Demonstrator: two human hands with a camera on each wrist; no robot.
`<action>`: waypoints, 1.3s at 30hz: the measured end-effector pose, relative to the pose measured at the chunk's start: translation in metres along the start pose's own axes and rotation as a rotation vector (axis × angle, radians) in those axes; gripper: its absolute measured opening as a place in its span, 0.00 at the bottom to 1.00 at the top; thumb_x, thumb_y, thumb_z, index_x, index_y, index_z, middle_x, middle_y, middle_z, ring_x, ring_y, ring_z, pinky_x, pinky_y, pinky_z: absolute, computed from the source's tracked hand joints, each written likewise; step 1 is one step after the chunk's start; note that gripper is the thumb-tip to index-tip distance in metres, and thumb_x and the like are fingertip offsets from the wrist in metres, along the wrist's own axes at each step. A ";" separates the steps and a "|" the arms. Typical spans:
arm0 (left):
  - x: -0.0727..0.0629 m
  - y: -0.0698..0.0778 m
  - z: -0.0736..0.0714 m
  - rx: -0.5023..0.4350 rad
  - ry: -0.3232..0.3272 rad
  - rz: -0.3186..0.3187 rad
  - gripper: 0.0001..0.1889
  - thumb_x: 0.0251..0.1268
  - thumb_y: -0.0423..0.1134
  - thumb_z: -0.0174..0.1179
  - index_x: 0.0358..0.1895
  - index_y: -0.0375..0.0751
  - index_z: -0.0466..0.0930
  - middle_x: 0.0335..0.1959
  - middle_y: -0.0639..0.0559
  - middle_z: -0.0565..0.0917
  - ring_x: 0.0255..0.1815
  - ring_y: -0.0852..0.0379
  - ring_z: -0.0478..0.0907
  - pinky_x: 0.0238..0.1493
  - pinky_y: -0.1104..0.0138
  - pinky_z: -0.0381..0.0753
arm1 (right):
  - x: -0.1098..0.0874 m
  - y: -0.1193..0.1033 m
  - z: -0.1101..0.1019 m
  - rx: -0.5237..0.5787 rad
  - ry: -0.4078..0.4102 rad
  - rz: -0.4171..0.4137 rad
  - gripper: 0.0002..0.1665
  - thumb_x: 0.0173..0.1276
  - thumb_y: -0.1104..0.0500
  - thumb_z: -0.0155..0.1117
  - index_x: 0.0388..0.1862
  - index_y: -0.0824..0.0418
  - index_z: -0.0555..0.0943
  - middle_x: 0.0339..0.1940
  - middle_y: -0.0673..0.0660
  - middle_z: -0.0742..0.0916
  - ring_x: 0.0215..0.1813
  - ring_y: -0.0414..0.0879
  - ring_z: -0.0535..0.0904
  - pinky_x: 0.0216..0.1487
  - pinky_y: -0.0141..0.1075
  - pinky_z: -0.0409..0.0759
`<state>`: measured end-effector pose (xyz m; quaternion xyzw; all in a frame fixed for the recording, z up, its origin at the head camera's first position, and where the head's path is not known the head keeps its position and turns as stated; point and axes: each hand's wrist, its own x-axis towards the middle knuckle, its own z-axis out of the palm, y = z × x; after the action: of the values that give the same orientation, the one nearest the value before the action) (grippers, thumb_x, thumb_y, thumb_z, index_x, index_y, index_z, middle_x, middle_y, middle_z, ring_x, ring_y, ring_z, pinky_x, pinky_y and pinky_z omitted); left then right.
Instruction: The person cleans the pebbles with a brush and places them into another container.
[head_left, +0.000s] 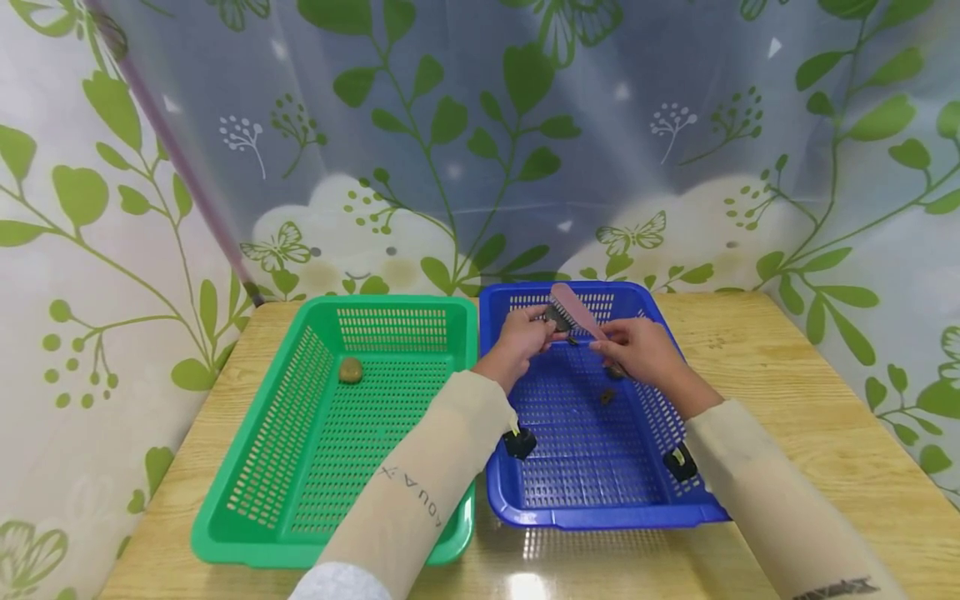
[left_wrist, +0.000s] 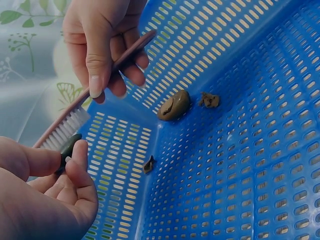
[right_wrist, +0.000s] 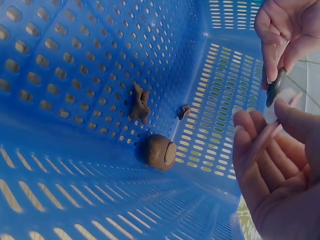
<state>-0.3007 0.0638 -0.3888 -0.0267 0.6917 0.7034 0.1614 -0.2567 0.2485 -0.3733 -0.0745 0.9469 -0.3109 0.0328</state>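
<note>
Over the far part of the blue basket (head_left: 600, 518), my left hand (head_left: 522, 340) pinches a dark, smooth stone (left_wrist: 71, 145) between thumb and fingers. My right hand (head_left: 639, 352) grips a pink brush (head_left: 576, 310) by its handle. Its white bristles (left_wrist: 65, 131) face the stone and lie right at its surface in the left wrist view. Below the hands, a rounded brown stone (right_wrist: 159, 151) with a lighter patch rests in the basket near a corner. Two small, crumpled brown pieces lie nearby, a larger piece (right_wrist: 140, 104) and a smaller piece (right_wrist: 184, 111).
A green basket (head_left: 247, 552) stands to the left, close beside the blue one, with a round brown stone (head_left: 350, 370) inside. Both are on a wooden table (head_left: 780, 392). A leaf-patterned curtain (head_left: 480, 167) hangs behind. Black wrist devices (head_left: 519, 442) hang beneath the sleeves.
</note>
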 end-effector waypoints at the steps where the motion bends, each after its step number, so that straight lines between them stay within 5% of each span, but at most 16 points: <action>1: 0.000 0.000 0.000 0.002 -0.002 0.001 0.21 0.71 0.29 0.52 0.66 0.38 0.73 0.47 0.42 0.86 0.38 0.59 0.84 0.30 0.74 0.73 | 0.000 0.000 0.000 -0.002 0.005 0.008 0.25 0.72 0.55 0.61 0.60 0.72 0.76 0.45 0.66 0.87 0.37 0.54 0.86 0.35 0.40 0.80; 8: -0.001 0.001 -0.001 -0.002 -0.020 -0.004 0.22 0.71 0.28 0.52 0.67 0.39 0.71 0.48 0.40 0.85 0.38 0.59 0.83 0.30 0.73 0.73 | 0.000 0.001 0.000 -0.016 0.095 0.064 0.19 0.73 0.55 0.60 0.51 0.70 0.80 0.34 0.62 0.89 0.31 0.48 0.84 0.28 0.36 0.76; 12: -0.001 0.000 0.000 0.005 -0.019 -0.001 0.21 0.71 0.28 0.52 0.66 0.39 0.72 0.47 0.41 0.86 0.36 0.60 0.82 0.29 0.74 0.72 | 0.000 0.001 0.001 0.021 0.111 0.035 0.21 0.73 0.55 0.59 0.54 0.71 0.79 0.37 0.65 0.88 0.34 0.52 0.85 0.29 0.38 0.80; 19: -0.001 -0.001 0.001 0.019 -0.026 -0.007 0.21 0.72 0.29 0.51 0.66 0.37 0.72 0.45 0.42 0.86 0.40 0.55 0.83 0.29 0.74 0.72 | 0.000 0.003 0.004 0.062 0.073 -0.056 0.22 0.73 0.54 0.59 0.56 0.69 0.79 0.40 0.65 0.88 0.35 0.54 0.86 0.29 0.38 0.79; 24: 0.000 -0.002 0.001 0.013 -0.014 0.011 0.17 0.71 0.28 0.51 0.60 0.34 0.77 0.44 0.40 0.87 0.30 0.59 0.77 0.29 0.73 0.72 | 0.002 0.002 0.006 0.083 0.028 -0.104 0.21 0.72 0.54 0.60 0.56 0.68 0.79 0.39 0.63 0.88 0.32 0.48 0.85 0.28 0.38 0.77; 31: 0.000 -0.004 0.002 0.043 0.016 0.028 0.12 0.66 0.24 0.55 0.49 0.30 0.81 0.42 0.39 0.87 0.24 0.63 0.73 0.27 0.73 0.73 | 0.003 0.002 0.006 0.094 -0.047 -0.118 0.20 0.72 0.56 0.60 0.57 0.67 0.79 0.38 0.61 0.88 0.33 0.52 0.84 0.29 0.38 0.78; 37: 0.000 -0.003 0.000 0.050 -0.011 0.015 0.14 0.68 0.28 0.56 0.55 0.36 0.81 0.44 0.41 0.87 0.31 0.61 0.79 0.43 0.62 0.78 | 0.001 0.001 0.003 0.078 -0.026 -0.099 0.21 0.72 0.57 0.61 0.58 0.68 0.79 0.40 0.64 0.88 0.33 0.50 0.85 0.29 0.37 0.78; 39: 0.000 -0.002 0.000 0.049 -0.018 0.010 0.17 0.69 0.28 0.56 0.59 0.38 0.78 0.45 0.42 0.87 0.35 0.59 0.82 0.41 0.63 0.78 | 0.001 0.001 0.002 0.070 -0.017 -0.080 0.21 0.72 0.57 0.61 0.58 0.68 0.79 0.41 0.65 0.88 0.34 0.52 0.85 0.29 0.37 0.78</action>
<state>-0.2998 0.0636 -0.3906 -0.0129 0.7073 0.6874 0.1645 -0.2579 0.2477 -0.3760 -0.1138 0.9315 -0.3441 0.0307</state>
